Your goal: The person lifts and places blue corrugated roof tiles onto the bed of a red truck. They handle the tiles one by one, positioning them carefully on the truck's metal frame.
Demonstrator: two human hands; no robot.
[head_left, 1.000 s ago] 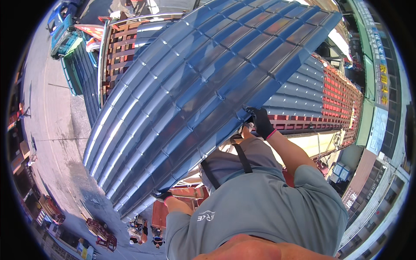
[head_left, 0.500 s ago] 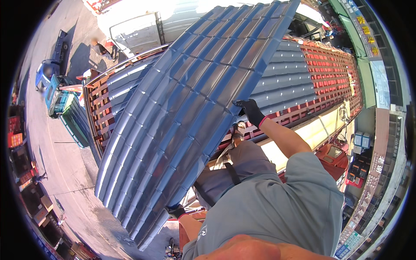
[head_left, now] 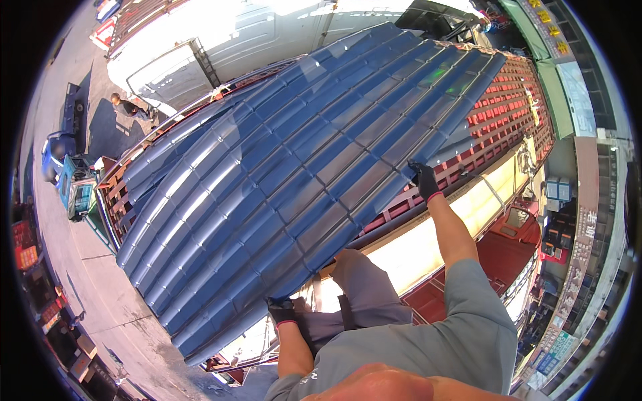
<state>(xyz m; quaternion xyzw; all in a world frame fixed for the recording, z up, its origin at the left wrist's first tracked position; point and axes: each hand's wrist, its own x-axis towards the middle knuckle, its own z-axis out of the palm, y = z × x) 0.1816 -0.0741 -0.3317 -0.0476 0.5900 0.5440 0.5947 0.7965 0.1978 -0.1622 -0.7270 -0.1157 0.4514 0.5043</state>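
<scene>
A large dark-blue ribbed roofing sheet with a tile pattern [head_left: 294,167] lies slanted across a red slatted truck body [head_left: 501,100], over another blue sheet [head_left: 164,150]. My right hand [head_left: 424,178], in a black glove with a pink cuff, grips the sheet's near edge at right of centre. My left hand [head_left: 281,310], gloved alike, holds the same edge farther down and to the left; its fingertips are partly hidden by the sheet. My bent leg in grey trousers is just below that edge.
A long pale beam [head_left: 461,210] runs beside the red slats, above red metalwork [head_left: 498,257]. A white truck roof [head_left: 267,27] is at the top, with a person [head_left: 130,107] beside it on the pavement [head_left: 93,287]. Small trucks [head_left: 80,190] stand left; shopfronts [head_left: 575,113] line the right.
The sheet has swung clockwise and come down over the slatted body, covering most of the sheet beneath. My right hand has moved right with it. More of the white truck shows at the top.
</scene>
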